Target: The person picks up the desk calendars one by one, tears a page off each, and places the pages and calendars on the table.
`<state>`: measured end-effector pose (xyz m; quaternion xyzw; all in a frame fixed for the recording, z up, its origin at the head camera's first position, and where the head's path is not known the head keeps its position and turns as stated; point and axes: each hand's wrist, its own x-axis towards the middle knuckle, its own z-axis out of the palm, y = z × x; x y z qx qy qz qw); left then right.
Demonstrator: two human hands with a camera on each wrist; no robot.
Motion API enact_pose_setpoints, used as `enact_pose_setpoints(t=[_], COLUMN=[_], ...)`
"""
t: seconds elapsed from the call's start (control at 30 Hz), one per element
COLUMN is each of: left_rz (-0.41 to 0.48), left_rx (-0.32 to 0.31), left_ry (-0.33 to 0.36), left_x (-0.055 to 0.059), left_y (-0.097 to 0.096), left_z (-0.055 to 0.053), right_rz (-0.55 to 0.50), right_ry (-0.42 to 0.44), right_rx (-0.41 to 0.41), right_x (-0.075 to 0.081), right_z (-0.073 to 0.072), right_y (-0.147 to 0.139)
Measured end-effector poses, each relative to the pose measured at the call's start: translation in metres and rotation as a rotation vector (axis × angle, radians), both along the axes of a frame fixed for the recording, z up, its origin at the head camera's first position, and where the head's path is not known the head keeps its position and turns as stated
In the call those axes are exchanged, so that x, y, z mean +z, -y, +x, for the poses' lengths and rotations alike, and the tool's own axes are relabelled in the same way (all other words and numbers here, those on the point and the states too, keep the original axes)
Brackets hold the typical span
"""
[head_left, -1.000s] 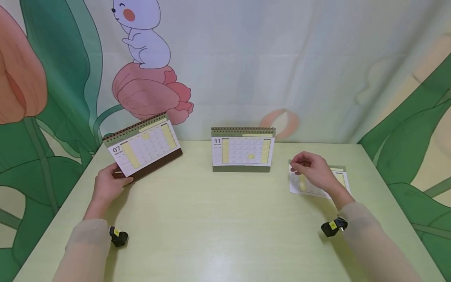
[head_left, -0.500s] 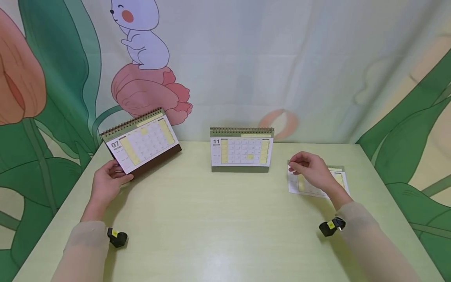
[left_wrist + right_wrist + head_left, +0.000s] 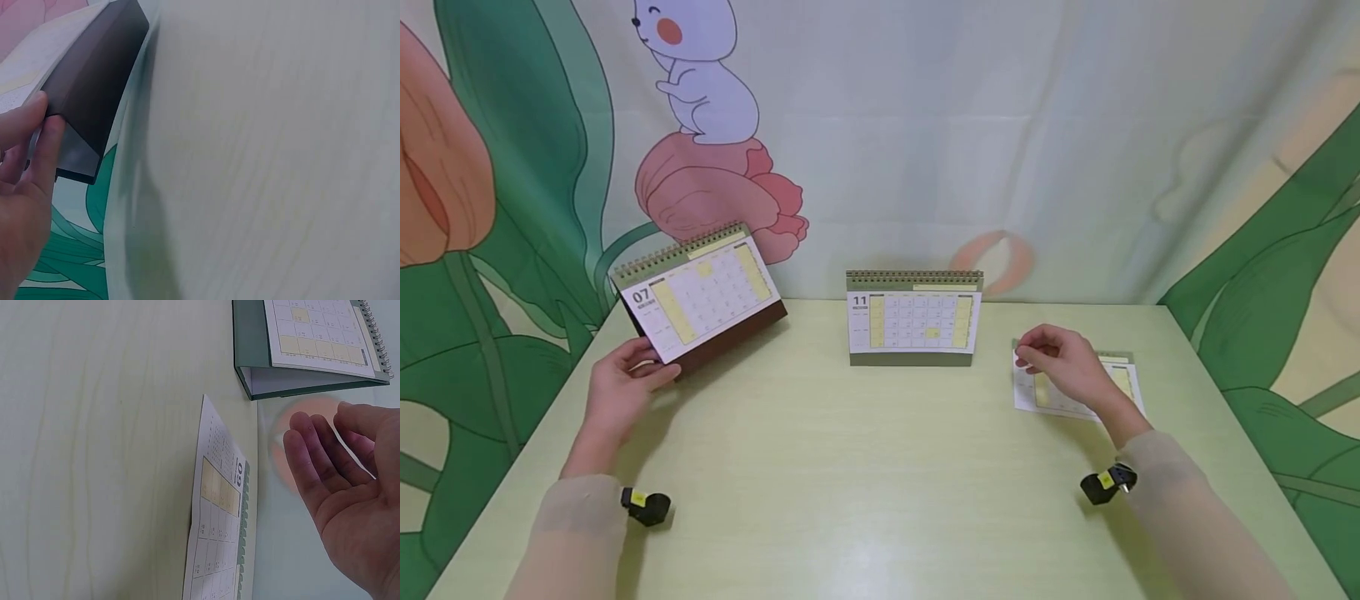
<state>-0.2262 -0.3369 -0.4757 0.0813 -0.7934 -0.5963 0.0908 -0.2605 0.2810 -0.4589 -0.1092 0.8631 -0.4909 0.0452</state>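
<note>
My left hand (image 3: pixel 619 398) grips the lower left corner of a desk calendar (image 3: pixel 707 292) that shows 07, thumb on the front edge. The calendar is tilted, its left side nearer me; its dark brown stand (image 3: pixel 94 75) shows in the left wrist view. Over a loose calendar page (image 3: pixel 1026 393) marked 09 hovers my right hand (image 3: pixel 1066 367), fingers loosely curled. In the right wrist view that hand (image 3: pixel 362 494) holds nothing, and the page (image 3: pixel 219 500) lies beside it. Part of the page is hidden under the hand in the head view.
A second desk calendar (image 3: pixel 913 321), showing 11 on a green stand, stands upright at the back middle of the pale table (image 3: pixel 865 467). Behind the table hangs a curtain (image 3: pixel 880 150) printed with flowers and a white animal.
My left hand has shifted slightly left, and the 07 calendar's spiral top has risen and leaned back a little. The right hand and the page stay almost the same.
</note>
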Motion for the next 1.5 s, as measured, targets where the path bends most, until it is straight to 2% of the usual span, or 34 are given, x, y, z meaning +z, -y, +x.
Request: enact_pose_setpoints(t=[0.2,0.27,0.37,0.53,0.77,1.07,1.33,1.5], left_rz=[0.269,0.316,0.342,0.330,0.280,0.221,0.158,0.098], left_rx=[-0.048,-0.077,-0.114,-0.160,-0.224,-0.322,-0.383,-0.413], left_ry=[-0.055,-0.065,-0.062,-0.060,-0.072,-0.133,-0.126,-0.126], left_x=[0.010,0.014,0.019,0.023,0.019,0.014,0.013,0.013], left_y=[0.004,0.005,0.005,0.004,0.004,-0.002,-0.021,-0.037], left_z=[0.006,0.008,0.012,0.019,0.028,0.038,0.038,0.037], right_rz=[-0.009,-0.009,-0.016,0.003,0.092,0.147,0.322,0.372], right_ry=[0.000,0.001,-0.002,-0.028,-0.113,-0.205,-0.441,-0.540], right_rx=[-0.001,-0.002,-0.003,0.010,0.030,0.102,0.167,0.180], right_x=[0.002,0.003,0.003,0.005,0.006,0.006,0.006,0.011], right_z=[0.000,0.000,0.001,0.002,0.011,0.020,0.035,0.045], right_y=[0.001,0.002,0.005,0.012,0.026,0.041,0.059,0.074])
